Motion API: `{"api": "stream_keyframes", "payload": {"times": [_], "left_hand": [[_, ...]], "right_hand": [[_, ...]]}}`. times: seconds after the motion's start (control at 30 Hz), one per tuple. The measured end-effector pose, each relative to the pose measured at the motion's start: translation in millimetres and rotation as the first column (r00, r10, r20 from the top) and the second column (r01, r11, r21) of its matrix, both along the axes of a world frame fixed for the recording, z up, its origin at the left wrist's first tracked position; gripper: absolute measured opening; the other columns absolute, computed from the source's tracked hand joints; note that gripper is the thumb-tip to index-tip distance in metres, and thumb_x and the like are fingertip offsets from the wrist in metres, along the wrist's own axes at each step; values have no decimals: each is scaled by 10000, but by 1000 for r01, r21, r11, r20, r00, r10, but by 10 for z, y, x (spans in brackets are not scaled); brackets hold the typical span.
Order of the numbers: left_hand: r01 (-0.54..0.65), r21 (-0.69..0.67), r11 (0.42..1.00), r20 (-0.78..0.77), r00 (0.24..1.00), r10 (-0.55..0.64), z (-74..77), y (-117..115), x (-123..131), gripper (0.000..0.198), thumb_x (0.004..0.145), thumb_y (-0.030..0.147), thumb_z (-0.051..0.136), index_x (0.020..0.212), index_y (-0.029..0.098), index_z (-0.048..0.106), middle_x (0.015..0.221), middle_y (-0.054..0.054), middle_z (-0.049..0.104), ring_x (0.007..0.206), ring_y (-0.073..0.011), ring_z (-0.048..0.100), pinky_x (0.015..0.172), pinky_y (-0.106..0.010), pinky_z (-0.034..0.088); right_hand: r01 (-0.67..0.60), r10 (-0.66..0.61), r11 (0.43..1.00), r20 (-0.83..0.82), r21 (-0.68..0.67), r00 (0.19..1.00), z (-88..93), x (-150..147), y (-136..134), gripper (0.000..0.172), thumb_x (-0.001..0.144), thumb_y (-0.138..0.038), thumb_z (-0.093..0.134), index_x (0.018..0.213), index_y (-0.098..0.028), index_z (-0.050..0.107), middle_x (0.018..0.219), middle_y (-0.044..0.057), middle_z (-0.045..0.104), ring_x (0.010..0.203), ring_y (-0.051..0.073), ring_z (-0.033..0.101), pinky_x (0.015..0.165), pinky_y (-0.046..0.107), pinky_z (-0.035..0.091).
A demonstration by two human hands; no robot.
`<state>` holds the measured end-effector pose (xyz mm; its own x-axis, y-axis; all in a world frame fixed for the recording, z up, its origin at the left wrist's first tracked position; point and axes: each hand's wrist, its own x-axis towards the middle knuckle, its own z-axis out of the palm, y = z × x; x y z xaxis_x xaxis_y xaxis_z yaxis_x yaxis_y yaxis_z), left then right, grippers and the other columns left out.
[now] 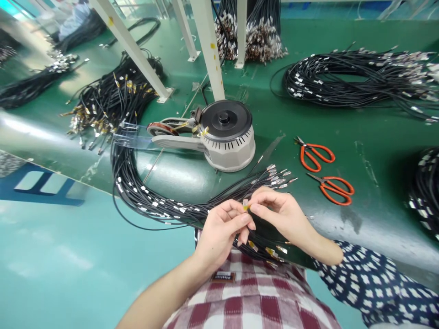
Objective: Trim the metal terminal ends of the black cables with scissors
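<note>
My left hand (219,228) and my right hand (283,212) meet at the table's near edge, both pinching a small clear and yellow tape label (245,205) around a thin black cable. Under my hands runs a thick bundle of black cables (137,192) with white tags, curving left and back. Its metal connector ends (279,176) fan out just beyond my right hand. A grey round tape dispenser (226,135) stands behind the bundle.
Two orange-handled scissors (315,153) (334,187) lie to the right on the green table (377,151). More cable coils lie at the back right (360,77), back left (109,96) and far right (427,192). White frame legs (209,50) stand behind the dispenser.
</note>
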<state>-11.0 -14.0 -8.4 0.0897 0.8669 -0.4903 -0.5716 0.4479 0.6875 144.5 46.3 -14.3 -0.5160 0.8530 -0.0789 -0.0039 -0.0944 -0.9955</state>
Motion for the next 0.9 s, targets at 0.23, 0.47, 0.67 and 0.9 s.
{"api": "stream_keyframes", "payload": {"times": [0.23, 0.47, 0.67, 0.9], "left_hand": [[3, 8, 1000, 3, 1000, -3, -5, -23, -2, 319, 726, 306, 831, 740, 128, 566, 606, -11, 683, 385, -39, 495, 407, -150, 327], [19, 18, 1000, 38, 999, -20, -52, -20, -3, 297, 762, 313, 806, 773, 126, 575, 606, -13, 680, 391, -32, 470, 428, -154, 295], [38, 30, 999, 76, 996, -40, -74, -32, -21, 296, 760, 320, 808, 764, 131, 580, 578, -14, 671, 380, -34, 443, 414, -157, 268], [112, 55, 992, 95, 989, -117, -93, -34, -35, 311, 753, 343, 810, 727, 116, 599, 565, -30, 662, 382, -37, 429, 397, -166, 254]], "right_hand": [[50, -53, 996, 51, 74, 997, 38, -37, -17, 202, 874, -337, 677, 734, -194, 696, 783, 24, 654, 783, 169, 598, 760, 320, 452], [23, -26, 999, 99, 37, 995, 46, -43, -5, 246, 878, -356, 663, 698, -189, 681, 758, 20, 627, 768, 164, 577, 737, 317, 438], [-83, 79, 988, -38, -129, 996, -6, -42, 62, 257, 828, -416, 720, 725, -184, 682, 778, 10, 591, 747, 144, 562, 717, 294, 457], [-252, 249, 968, -126, -4, 960, -95, -56, 189, 245, 858, -366, 684, 727, -169, 618, 814, 9, 548, 717, 119, 507, 632, 259, 407]]}}
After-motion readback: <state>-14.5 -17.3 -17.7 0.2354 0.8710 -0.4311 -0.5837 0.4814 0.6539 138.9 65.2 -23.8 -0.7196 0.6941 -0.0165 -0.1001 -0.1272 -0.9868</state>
